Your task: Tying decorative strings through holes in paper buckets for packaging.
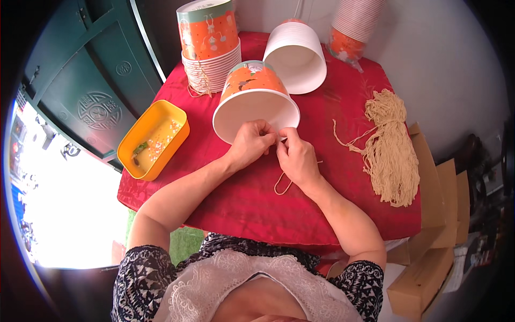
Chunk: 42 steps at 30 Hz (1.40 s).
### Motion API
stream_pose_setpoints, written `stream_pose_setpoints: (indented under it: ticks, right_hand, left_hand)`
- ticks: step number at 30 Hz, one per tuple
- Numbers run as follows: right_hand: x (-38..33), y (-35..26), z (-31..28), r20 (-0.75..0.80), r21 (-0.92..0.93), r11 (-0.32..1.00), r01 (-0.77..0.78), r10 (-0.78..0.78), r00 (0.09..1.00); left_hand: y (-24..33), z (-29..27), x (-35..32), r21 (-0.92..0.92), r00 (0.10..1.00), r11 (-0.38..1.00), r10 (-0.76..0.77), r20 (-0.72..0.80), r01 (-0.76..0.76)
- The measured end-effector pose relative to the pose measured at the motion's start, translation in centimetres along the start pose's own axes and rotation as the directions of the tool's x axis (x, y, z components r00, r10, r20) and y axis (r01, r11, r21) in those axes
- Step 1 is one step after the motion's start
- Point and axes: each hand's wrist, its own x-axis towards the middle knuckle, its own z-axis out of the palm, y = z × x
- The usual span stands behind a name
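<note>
An orange and green paper bucket (255, 81) lies on its side in front of me, its white mouth turned toward me. At the lower right of its rim, my left hand (252, 140) is closed in a pinch, fingertips partly over the edge. Close beside it, almost touching, my right hand (298, 158) pinches with thumb and forefinger. A thin tan string (280, 185) runs out from under the right hand and loops on the red cloth. The string's upper part and what lies between the left fingertips are hidden by the fingers.
Two stacks of paper buckets (209, 40) (295, 59) stand or lie behind, with another wrapped stack (348, 43) at the far right. A yellow tray (179, 134) with small bits sits left. A tan string bundle (394, 155) lies right, cardboard boxes (424, 284) beyond the red-covered table (343, 214).
</note>
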Motion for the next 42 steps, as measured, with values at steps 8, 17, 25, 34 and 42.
stream_pose_setpoints:
  ticks: [8, 17, 25, 34, 42]
  right_hand:
    - [0.2, 0.6, 0.0, -0.043, -0.027, 0.990, 0.140, -0.141, 0.989]
    - [0.6, 0.9, 0.8, -0.096, -0.071, 0.988, 0.135, -0.142, 0.985]
    - [0.9, 1.3, 1.1, -0.090, 0.141, 0.990, -0.029, 0.042, 0.995]
    - [1.0, 1.1, 0.7, -0.059, 0.134, 0.986, -0.096, 0.105, 0.993]
    - [0.9, 1.1, 1.0, -0.139, 0.139, 0.990, 0.019, 0.000, 0.990]
  left_hand:
    - [1.4, -0.3, -0.2, -0.050, 0.992, 0.991, -0.122, 0.013, 0.122]
    - [0.7, -0.3, 0.0, -0.131, 0.992, 0.983, -0.124, 0.009, 0.124]
    - [1.1, -0.8, 0.0, -0.190, 0.976, 0.959, -0.194, 0.096, 0.209]
    - [0.7, -1.4, 0.6, 0.224, 0.998, 0.973, 0.047, 0.050, -0.057]
    - [0.4, -1.0, 0.7, 0.364, 0.991, 0.922, 0.120, 0.062, -0.134]
